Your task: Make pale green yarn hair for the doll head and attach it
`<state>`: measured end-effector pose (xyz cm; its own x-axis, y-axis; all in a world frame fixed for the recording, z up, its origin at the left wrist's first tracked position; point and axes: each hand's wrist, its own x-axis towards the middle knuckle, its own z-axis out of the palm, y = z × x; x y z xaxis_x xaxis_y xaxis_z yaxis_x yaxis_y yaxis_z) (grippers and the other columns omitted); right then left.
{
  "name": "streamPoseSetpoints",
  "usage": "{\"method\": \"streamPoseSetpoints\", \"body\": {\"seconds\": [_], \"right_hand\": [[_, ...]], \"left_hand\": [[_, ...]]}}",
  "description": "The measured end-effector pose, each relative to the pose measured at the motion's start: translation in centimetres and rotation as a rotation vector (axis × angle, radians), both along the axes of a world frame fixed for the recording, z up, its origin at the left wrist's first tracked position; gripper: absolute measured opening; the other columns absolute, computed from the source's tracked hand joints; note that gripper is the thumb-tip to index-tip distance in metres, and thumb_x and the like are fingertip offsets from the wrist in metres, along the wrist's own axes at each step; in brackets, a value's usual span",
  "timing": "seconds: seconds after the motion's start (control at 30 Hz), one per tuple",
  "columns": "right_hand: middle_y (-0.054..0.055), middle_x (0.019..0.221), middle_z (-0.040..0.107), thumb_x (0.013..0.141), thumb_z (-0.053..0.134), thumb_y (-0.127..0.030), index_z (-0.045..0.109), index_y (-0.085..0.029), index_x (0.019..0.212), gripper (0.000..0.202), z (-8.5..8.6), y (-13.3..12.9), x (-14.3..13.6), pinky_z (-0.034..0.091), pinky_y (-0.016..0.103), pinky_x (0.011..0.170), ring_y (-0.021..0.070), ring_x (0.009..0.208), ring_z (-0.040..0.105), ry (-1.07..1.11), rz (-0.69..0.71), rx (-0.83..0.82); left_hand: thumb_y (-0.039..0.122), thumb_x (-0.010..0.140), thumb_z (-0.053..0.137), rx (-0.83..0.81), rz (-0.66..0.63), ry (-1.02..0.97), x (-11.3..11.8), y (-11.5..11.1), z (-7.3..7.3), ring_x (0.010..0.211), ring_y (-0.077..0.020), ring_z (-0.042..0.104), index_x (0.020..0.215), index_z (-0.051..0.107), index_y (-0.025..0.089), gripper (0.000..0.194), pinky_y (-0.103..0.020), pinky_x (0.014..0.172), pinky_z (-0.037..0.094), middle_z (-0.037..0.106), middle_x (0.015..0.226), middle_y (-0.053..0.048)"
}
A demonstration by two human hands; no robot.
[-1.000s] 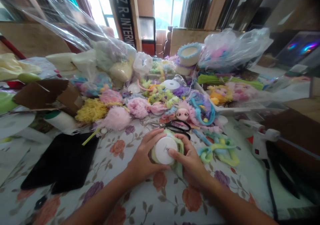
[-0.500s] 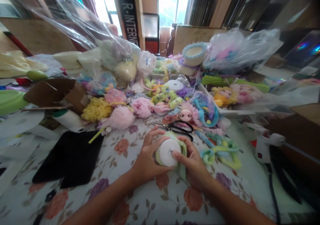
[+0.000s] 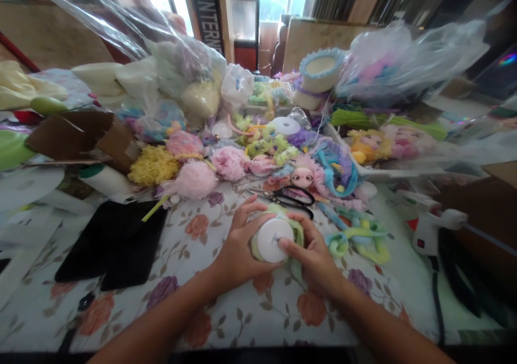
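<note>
Barely anything has shifted in the last second: the person's head has dipped, bringing the cloth's (image 3: 226, 321) near edge into sight, and both hands keep much the same grip. Flowered cloth shows between the forearms and leftward to the black pad (image 3: 113, 245).

Above it, the left hand (image 3: 236, 248) curves partly open round the left side of a white disc (image 3: 270, 240), fingers spread over the top, thumb beneath. The right hand (image 3: 317, 251) holds its right side, thumb pressed on the face, fingers bent at the rim. Dark print by that thumb is too small to read. Soft pale green fabric (image 3: 298, 235) hangs round the disc; it may be wound on a spool, though the blur makes that uncertain.

Just beyond lie black-handled scissors (image 3: 297, 194), fuzzy green-blue strips (image 3: 365, 240) to the right, then a glue gun (image 3: 424, 229). Farther back, a smooth doll head (image 3: 302, 177), fluffy pom-poms (image 3: 196, 180) and a white tray (image 3: 379, 176) crowd the table. Behind, a dark sign (image 3: 208, 19) reads "R·INTERN", cut off by a pile of crinkled plastic (image 3: 194, 46).
</note>
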<state>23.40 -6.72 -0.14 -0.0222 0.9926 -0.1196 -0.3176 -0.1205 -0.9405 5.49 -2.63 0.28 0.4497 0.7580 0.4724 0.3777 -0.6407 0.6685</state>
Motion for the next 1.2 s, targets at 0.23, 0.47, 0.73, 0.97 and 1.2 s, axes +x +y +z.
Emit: {"method": "streamPoseSetpoints", "body": {"seconds": [0.23, 0.47, 0.73, 0.97, 1.2], "right_hand": [[-0.004, 0.091, 0.064, 0.074, 0.080, -0.029, 0.058, -0.030, 0.110, 0.042, -0.1, 0.1, 0.0, 0.049, 0.022, 0.068, 0.0130, 0.079, 0.058, 0.009, -0.086, 0.014], [-0.004, 0.093, 0.065, 0.075, 0.079, -0.028, 0.058, -0.029, 0.110, 0.041, -0.1, 0.0, -0.1, 0.049, 0.021, 0.069, 0.0125, 0.080, 0.058, 0.030, -0.089, 0.002], [-0.005, 0.094, 0.065, 0.075, 0.079, -0.028, 0.057, -0.030, 0.108, 0.040, 0.4, 0.2, -0.4, 0.050, 0.021, 0.071, 0.0118, 0.081, 0.059, 0.091, -0.125, -0.008], [-0.005, 0.095, 0.066, 0.075, 0.079, -0.026, 0.057, -0.029, 0.107, 0.039, 0.6, 0.4, -0.7, 0.051, 0.021, 0.073, 0.0117, 0.082, 0.060, 0.114, -0.154, 0.000], [-0.003, 0.096, 0.067, 0.075, 0.078, -0.028, 0.055, -0.028, 0.107, 0.039, 1.1, 0.5, -1.6, 0.051, 0.026, 0.078, 0.0139, 0.084, 0.062, 0.174, -0.225, -0.006]], "left_hand": [[0.041, 0.067, 0.083, 0.199, 0.101, -0.026, 0.1, -0.1, 0.1, 0.135, -0.0383, 0.036, 0.126, 0.056, 0.022, 0.067, -0.058, 0.110, 0.036, 0.047, 0.130, -0.013], [0.045, 0.068, 0.081, 0.187, 0.095, -0.012, 0.3, -0.1, 0.1, 0.134, -0.0385, 0.037, 0.125, 0.058, 0.023, 0.066, -0.059, 0.108, 0.038, 0.049, 0.130, -0.013], [0.043, 0.070, 0.080, 0.335, 0.233, 0.003, 0.7, -0.9, 0.0, 0.126, -0.0348, 0.047, 0.131, 0.052, 0.027, 0.070, -0.056, 0.106, 0.040, 0.054, 0.128, -0.012], [0.045, 0.071, 0.079, 0.339, 0.219, 0.013, 0.9, -0.7, -0.1, 0.128, -0.0344, 0.046, 0.129, 0.054, 0.023, 0.067, -0.055, 0.106, 0.041, 0.055, 0.131, -0.014], [0.040, 0.073, 0.079, 0.431, 0.330, -0.002, 1.0, -1.1, -0.1, 0.122, -0.0316, 0.050, 0.123, 0.058, 0.026, 0.056, -0.052, 0.103, 0.044, 0.060, 0.125, -0.010]]}}
